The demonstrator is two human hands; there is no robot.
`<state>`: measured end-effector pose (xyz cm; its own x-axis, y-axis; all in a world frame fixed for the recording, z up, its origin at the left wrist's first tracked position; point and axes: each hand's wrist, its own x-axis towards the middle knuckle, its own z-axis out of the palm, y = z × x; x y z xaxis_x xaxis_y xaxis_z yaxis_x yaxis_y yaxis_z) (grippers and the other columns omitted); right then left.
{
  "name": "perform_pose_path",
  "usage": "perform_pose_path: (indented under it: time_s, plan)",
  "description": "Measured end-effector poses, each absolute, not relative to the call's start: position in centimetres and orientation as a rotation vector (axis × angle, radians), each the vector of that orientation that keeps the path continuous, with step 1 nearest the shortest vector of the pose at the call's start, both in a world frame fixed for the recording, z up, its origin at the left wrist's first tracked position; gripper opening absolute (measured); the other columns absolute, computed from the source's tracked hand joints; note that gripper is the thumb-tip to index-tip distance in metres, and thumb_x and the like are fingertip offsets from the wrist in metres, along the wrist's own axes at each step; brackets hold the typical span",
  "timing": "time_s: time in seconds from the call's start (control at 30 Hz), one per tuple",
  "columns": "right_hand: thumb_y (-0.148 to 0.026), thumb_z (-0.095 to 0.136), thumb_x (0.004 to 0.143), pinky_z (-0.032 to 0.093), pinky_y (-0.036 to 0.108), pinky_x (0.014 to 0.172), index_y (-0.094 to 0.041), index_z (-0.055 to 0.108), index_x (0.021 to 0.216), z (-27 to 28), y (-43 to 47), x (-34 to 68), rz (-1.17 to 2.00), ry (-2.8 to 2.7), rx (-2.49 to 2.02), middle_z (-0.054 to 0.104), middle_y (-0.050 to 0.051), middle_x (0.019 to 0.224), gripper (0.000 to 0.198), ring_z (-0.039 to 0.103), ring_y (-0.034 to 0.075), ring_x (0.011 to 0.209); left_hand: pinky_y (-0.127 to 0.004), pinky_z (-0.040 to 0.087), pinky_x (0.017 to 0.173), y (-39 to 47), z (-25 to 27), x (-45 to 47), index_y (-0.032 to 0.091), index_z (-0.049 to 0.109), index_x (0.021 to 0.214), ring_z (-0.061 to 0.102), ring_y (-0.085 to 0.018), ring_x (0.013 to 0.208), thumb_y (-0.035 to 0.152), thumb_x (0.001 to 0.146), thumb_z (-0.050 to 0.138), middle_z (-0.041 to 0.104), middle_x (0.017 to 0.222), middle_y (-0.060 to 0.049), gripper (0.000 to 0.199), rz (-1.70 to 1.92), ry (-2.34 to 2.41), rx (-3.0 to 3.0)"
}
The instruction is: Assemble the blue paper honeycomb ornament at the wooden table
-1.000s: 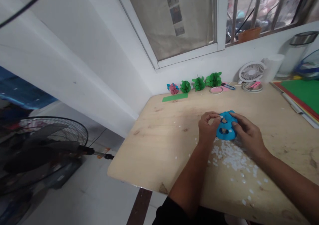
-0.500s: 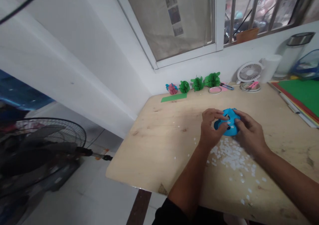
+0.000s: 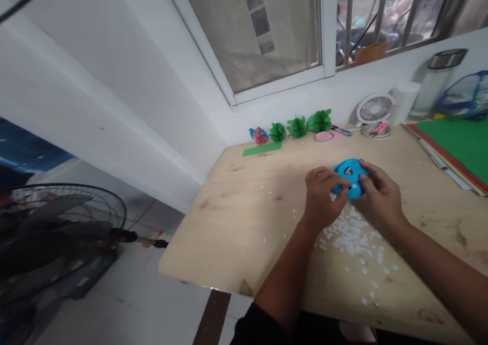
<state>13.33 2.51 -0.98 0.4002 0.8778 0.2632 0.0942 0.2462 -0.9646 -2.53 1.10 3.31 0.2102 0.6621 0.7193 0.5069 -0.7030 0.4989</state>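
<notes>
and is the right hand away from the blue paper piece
No, the right hand is holding the blue paper piece by its edge.

The bench is pale wood, smooth and mostly matt, with dark knots in the grain. The blue piece looks like matt paper or thin card; the white bits could be paper or thin plastic, hard to tell. Folded matt paper forms the green figures, and the stacked sheets look like paper too. The small fan seems smooth plastic, the container lid shiny metal, the sleeve dull black cloth
</notes>
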Motion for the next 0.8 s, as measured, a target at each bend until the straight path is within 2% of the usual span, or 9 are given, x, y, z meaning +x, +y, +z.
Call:
perform_pose_path:
  time_s: [0.17,0.33,0.6,0.8]
  plan:
    - [-0.047,0.072,0.088,0.059,0.051,0.103,-0.024,0.077,0.122,-0.9,2.5,13.4,0.642,-1.086,-1.199,0.078,0.012,0.127,0.041,0.074,0.03,0.116,-0.051,0.041,0.113,1.0,1.7,-1.3,0.029,0.076,0.099,0.066,-0.029,0.115,0.026,0.087,0.084,0.081,0.102,-0.003,0.015,1.336,1.381,2.542]
    - [-0.048,0.076,0.085,0.058,0.049,0.106,-0.026,0.078,0.119,-0.5,2.3,13.2,0.722,-1.05,-1.169,0.078,0.009,0.128,0.041,0.073,0.03,0.119,-0.052,0.039,0.111,1.3,0.5,-0.9,0.028,0.073,0.102,0.065,-0.029,0.113,0.027,0.086,0.085,0.08,0.101,-0.002,0.02,1.401,1.387,2.55]
    - [-0.056,0.081,0.08,0.064,0.041,0.079,-0.026,0.078,0.123,-1.1,2.5,13.5,0.762,-1.067,-1.218,0.08,0.008,0.11,0.053,0.074,0.025,0.089,-0.049,0.039,0.109,1.3,0.3,-0.8,0.03,0.074,0.099,0.066,-0.027,0.113,0.023,0.086,0.084,0.08,0.097,0.002,0.017,1.424,1.41,2.447]
    - [-0.058,0.079,0.081,0.063,0.039,0.076,-0.027,0.077,0.123,-1.2,2.6,13.3,0.694,-1.063,-1.222,0.08,0.009,0.113,0.053,0.073,0.024,0.088,-0.05,0.036,0.113,1.2,0.2,-0.5,0.029,0.075,0.094,0.065,-0.028,0.112,0.023,0.09,0.08,0.08,0.095,0.0,0.009,1.456,1.431,2.426]
